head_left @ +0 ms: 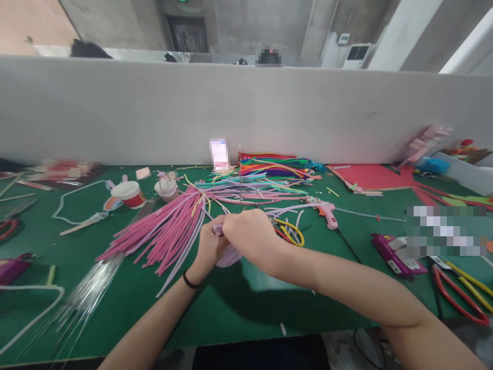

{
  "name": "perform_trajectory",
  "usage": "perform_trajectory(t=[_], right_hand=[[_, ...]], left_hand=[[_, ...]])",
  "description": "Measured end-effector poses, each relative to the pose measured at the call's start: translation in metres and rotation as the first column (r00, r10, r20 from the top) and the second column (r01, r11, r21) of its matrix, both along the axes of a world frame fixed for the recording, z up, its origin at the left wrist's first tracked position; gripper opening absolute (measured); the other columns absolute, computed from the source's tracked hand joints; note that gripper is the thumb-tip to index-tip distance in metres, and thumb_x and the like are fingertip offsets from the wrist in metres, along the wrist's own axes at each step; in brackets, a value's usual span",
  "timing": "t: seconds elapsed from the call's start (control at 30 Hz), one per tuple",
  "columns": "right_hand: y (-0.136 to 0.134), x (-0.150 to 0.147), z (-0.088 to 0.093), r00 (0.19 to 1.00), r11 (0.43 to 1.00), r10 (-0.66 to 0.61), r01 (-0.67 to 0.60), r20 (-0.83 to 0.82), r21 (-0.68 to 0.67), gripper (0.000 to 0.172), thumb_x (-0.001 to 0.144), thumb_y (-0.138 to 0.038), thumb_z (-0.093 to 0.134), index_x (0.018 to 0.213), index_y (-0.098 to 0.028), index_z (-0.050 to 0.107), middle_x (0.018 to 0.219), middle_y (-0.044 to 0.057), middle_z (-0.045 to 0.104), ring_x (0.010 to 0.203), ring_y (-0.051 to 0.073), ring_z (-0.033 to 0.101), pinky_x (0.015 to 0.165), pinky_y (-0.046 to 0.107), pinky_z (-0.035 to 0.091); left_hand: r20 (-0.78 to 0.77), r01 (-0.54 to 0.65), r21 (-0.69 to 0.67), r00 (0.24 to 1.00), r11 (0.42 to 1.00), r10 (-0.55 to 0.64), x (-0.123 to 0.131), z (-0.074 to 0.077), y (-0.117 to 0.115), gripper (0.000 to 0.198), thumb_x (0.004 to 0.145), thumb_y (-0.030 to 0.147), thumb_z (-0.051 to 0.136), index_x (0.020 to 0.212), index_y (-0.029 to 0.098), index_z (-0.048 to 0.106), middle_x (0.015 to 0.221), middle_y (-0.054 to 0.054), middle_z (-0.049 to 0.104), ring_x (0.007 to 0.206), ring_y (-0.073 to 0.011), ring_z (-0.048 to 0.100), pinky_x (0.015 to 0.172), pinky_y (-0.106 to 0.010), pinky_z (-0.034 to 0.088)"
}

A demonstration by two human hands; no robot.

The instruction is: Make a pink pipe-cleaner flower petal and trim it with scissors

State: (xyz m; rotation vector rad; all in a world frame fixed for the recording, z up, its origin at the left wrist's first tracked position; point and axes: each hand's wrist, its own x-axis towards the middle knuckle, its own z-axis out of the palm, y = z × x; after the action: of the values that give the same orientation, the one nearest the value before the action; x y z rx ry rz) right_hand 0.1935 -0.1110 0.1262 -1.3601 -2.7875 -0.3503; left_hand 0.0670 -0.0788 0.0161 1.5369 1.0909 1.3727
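Both hands meet over the middle of the green table. My left hand (211, 245), with a dark band at the wrist, is closed round a pale lilac piece (230, 257) that looks made of fuzzy stems. Laid across it from the right, my right hand (252, 239) is closed at the top of the same piece; its fingertips are mostly hidden. Left of the hands lies a fan of pink fuzzy stems (165, 226). Yellow-handled scissors (296, 237) lie partly behind my right hand.
A pink glue gun (328, 215) with a cord lies to the right. Beyond are a purple tool (398, 257), pliers (458, 298) and red sheets (370, 176). Left are a paper cup (131, 194) and clear sticks (94, 282). A grey partition (154, 113) stands behind.
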Motion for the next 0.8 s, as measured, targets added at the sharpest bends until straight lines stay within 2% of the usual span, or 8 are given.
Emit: perform_trajectory(t=[0.23,0.4,0.5,0.57,0.67,0.8], right_hand=[[0.008,0.030,-0.012,0.998,0.994,0.068,-0.067,-0.013,0.086,0.022,0.086,-0.004,0.049,0.101,-0.013,0.062,0.079,0.008,0.070,0.064,0.018,0.066,0.049,0.025,0.036],[0.008,0.042,-0.022,0.986,0.975,0.168,-0.163,-0.022,0.150,0.027,0.088,-0.003,0.043,0.108,-0.013,0.059,0.084,0.007,0.070,0.065,0.015,0.064,0.049,0.026,0.031],[0.005,0.039,-0.022,0.966,0.951,0.254,-0.240,-0.048,0.196,0.026,0.091,-0.004,0.040,0.106,-0.013,0.059,0.092,0.008,0.070,0.069,0.016,0.064,0.051,0.027,0.033],[0.000,0.032,-0.023,0.940,0.925,0.334,-0.313,-0.068,0.215,0.023,0.092,-0.007,0.041,0.101,-0.014,0.061,0.089,0.007,0.069,0.070,0.017,0.064,0.053,0.028,0.036],[-0.009,0.018,-0.030,0.884,0.871,0.461,-0.432,-0.081,0.233,0.022,0.093,-0.009,0.041,0.094,-0.015,0.063,0.082,0.006,0.068,0.072,0.017,0.062,0.057,0.028,0.039],[-0.017,0.010,-0.043,0.824,0.827,0.541,-0.483,-0.170,0.288,0.025,0.093,-0.009,0.041,0.088,-0.017,0.064,0.080,0.003,0.066,0.074,0.016,0.060,0.064,0.030,0.044]], left_hand=[[-0.010,-0.006,-0.040,1.000,0.999,0.006,0.008,0.015,-0.008,0.014,0.064,0.025,0.073,0.076,0.017,0.072,0.075,-0.003,0.071,0.071,-0.0201,0.063,0.061,-0.027,0.047],[-0.002,0.034,-0.020,0.999,0.999,-0.034,0.008,0.015,-0.008,0.014,0.064,0.023,0.073,0.077,0.017,0.073,0.085,-0.006,0.074,0.080,-0.0228,0.066,0.069,-0.029,0.050],[0.026,0.055,0.010,0.998,0.998,-0.055,0.006,0.012,-0.006,0.011,0.065,0.023,0.070,0.074,0.017,0.072,0.088,-0.008,0.074,0.085,-0.0241,0.067,0.076,-0.031,0.051],[0.073,0.062,0.006,0.995,0.998,-0.063,0.006,0.012,-0.005,0.008,0.066,0.024,0.068,0.070,0.017,0.070,0.088,-0.008,0.073,0.086,-0.0249,0.067,0.078,-0.033,0.052],[0.095,0.047,-0.086,0.995,0.995,-0.039,0.008,0.015,-0.006,0.008,0.065,0.023,0.071,0.070,0.017,0.070,0.085,-0.006,0.072,0.082,-0.0249,0.067,0.074,-0.033,0.053],[0.090,0.014,-0.151,0.996,0.988,0.000,0.009,0.017,-0.008,0.017,0.066,0.022,0.075,0.081,0.017,0.070,0.086,-0.005,0.072,0.082,-0.0249,0.067,0.073,-0.032,0.053]])
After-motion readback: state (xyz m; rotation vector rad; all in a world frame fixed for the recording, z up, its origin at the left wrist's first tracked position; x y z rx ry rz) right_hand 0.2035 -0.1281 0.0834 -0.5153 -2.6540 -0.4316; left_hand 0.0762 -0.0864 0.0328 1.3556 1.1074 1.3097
